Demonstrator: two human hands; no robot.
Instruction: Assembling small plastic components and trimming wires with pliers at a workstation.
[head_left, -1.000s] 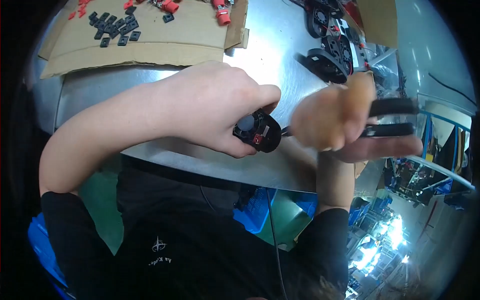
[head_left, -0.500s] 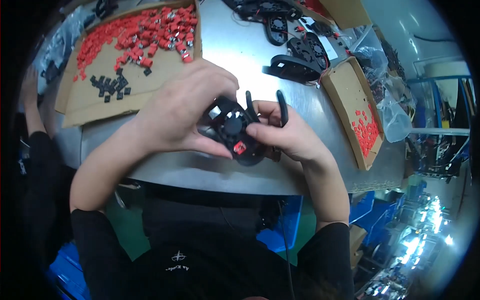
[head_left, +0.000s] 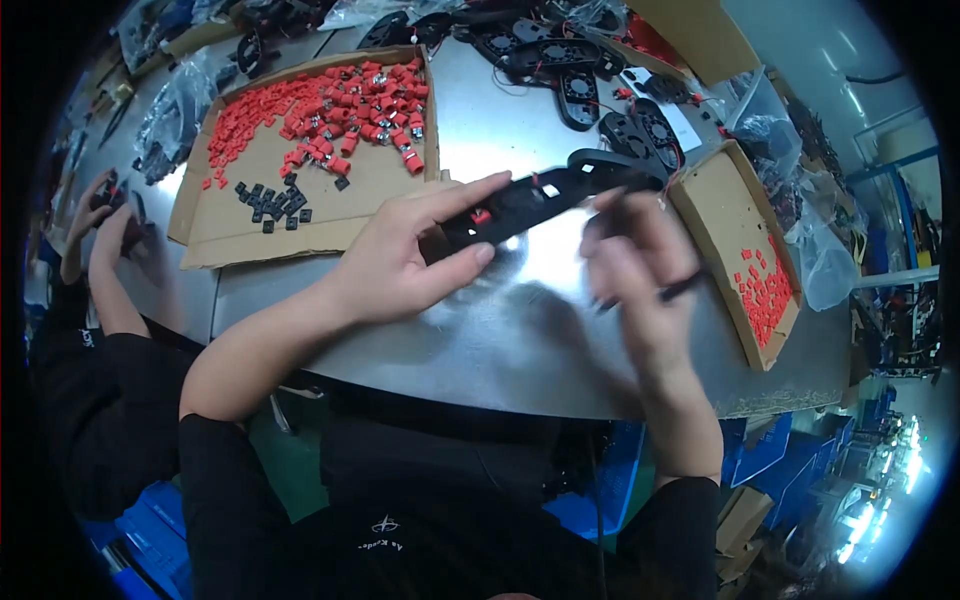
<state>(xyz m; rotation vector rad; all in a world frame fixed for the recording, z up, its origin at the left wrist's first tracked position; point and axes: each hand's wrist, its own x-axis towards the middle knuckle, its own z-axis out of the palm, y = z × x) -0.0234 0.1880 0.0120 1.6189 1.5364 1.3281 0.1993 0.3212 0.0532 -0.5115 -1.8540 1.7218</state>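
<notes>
My left hand (head_left: pixel 410 245) grips one end of a long black plastic fan housing (head_left: pixel 520 208) between thumb and fingers. A small red piece (head_left: pixel 482 216) sits in the housing near my fingertips. The housing tilts upward to the right above the steel table, its far end overlapping other black parts. My right hand (head_left: pixel 645 255), smeared by motion, is to the right of the housing and apart from most of it. It is closed around a hand tool with black handles (head_left: pixel 685 287); the tool's head cannot be made out.
A shallow cardboard tray (head_left: pixel 215 248) at left holds red connectors and small black squares. Another cardboard tray (head_left: pixel 715 200) at right holds small red pieces. Black fan units (head_left: pixel 580 95) with wires lie at the back. A co-worker's hands (head_left: pixel 110 220) work at far left.
The housing has turned from end-on to lengthwise, held by my left hand alone. My right hand has moved away to the right with the tool. The view has shifted.
</notes>
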